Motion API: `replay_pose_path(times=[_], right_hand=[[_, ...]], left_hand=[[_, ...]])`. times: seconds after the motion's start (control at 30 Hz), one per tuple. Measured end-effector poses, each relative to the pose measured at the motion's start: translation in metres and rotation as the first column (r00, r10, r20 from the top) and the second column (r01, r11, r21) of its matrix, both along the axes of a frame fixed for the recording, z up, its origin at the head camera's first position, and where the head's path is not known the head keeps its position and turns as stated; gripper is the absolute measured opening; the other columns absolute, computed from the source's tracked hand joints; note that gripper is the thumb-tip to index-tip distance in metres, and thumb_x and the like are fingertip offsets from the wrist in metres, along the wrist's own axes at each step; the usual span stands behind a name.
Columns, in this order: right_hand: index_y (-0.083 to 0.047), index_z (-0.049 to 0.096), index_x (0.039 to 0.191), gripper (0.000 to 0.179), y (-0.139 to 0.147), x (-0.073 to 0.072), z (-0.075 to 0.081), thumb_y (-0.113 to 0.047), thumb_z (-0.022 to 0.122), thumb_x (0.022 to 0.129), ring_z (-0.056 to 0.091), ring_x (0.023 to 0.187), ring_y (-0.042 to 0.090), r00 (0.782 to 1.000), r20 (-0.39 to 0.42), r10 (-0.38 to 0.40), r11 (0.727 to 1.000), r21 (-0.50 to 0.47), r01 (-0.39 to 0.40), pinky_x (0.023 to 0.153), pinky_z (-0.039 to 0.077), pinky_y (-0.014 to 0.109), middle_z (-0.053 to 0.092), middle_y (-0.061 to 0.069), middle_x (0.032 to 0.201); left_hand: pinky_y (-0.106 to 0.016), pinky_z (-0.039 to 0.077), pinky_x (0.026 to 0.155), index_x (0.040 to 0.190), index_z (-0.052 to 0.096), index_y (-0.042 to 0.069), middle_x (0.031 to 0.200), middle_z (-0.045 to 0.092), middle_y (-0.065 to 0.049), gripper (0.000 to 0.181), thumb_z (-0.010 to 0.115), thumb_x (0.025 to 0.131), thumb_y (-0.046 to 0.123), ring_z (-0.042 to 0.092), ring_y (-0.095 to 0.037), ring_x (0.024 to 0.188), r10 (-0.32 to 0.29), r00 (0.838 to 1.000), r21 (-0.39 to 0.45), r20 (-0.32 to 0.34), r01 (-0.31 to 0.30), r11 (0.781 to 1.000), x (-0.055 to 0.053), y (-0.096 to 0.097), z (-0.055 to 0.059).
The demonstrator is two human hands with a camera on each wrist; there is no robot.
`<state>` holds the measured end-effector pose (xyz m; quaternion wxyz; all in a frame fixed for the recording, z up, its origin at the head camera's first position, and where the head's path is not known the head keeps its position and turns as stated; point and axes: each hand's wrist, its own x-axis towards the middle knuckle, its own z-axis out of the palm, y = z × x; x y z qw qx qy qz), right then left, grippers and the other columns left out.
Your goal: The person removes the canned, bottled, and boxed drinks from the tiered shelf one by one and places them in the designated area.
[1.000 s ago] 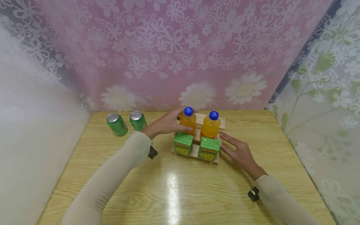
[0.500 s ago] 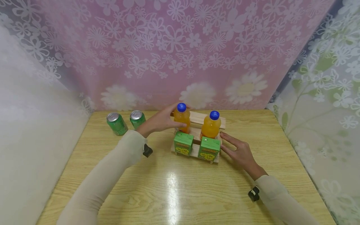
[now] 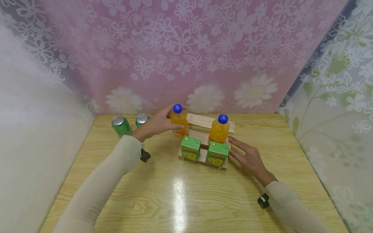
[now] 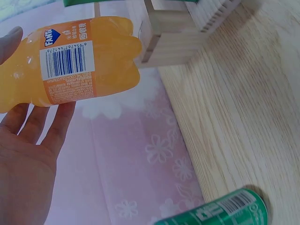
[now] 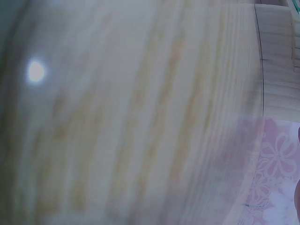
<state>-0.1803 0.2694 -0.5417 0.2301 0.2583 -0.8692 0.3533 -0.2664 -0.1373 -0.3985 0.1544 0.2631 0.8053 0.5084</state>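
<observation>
My left hand (image 3: 154,125) grips an orange Fanta bottle (image 3: 178,121) with a blue cap, thumb across its front. In the left wrist view, the bottle's base (image 4: 126,56) is beside the end of the wooden tiered stand (image 4: 171,40), and the fingers lie along its side. On the stand's middle tier, toward the right, a second orange bottle (image 3: 219,132) stands upright. Two green drink cartons (image 3: 190,149) fill places on the front tier. Straight fingers of my right hand (image 3: 249,158) touch the stand's right side; the right wrist view catches only fingertips (image 5: 298,194).
Two green cans, one upright (image 3: 121,127) and one partly behind the left wrist (image 3: 141,119), stand at the back left of the wood-grain table (image 3: 151,200). The stand's bare back tier (image 3: 204,121) lies close to the pink flowered curtain (image 3: 175,48).
My left hand has carried the orange bottle leftward and slightly back, from the stand's middle tier to past its left end. The right hand has stayed at the stand's side.
</observation>
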Motion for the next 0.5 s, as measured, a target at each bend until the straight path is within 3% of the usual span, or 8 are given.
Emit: replay_pose_path(times=[0.27, 0.5], right_hand=[[-0.001, 0.073, 0.140, 0.062, 0.000, -0.002, -0.001, 0.006, 0.091, 0.081, 0.073, 0.121, 0.040, 1.000, -0.004, 0.006, 1.000, -0.003, -0.006, 0.108, 0.040, 0.004, 0.073, 0.016, 0.140], [-0.001, 0.073, 0.140, 0.062, 0.001, -0.001, -0.001, 0.006, 0.091, 0.081, 0.074, 0.120, 0.042, 1.000, -0.003, 0.006, 1.000, -0.007, -0.006, 0.108, 0.040, 0.003, 0.073, 0.015, 0.140]], left_hand=[[-0.054, 0.056, 0.110, 0.159, 0.051, 0.029, 0.140, 0.066, -0.005, 0.071, 0.086, 0.097, 0.030, 0.066, -0.029, 0.126, 0.032, 0.999, -0.035, -0.029, -0.033, 0.999, -0.001, -0.020, -0.002], [-0.059, 0.055, 0.111, 0.160, 0.051, 0.024, 0.140, 0.067, -0.009, 0.071, 0.085, 0.098, 0.028, 0.067, -0.033, 0.125, 0.075, 0.996, -0.074, -0.048, -0.079, 0.994, 0.002, -0.036, -0.004]])
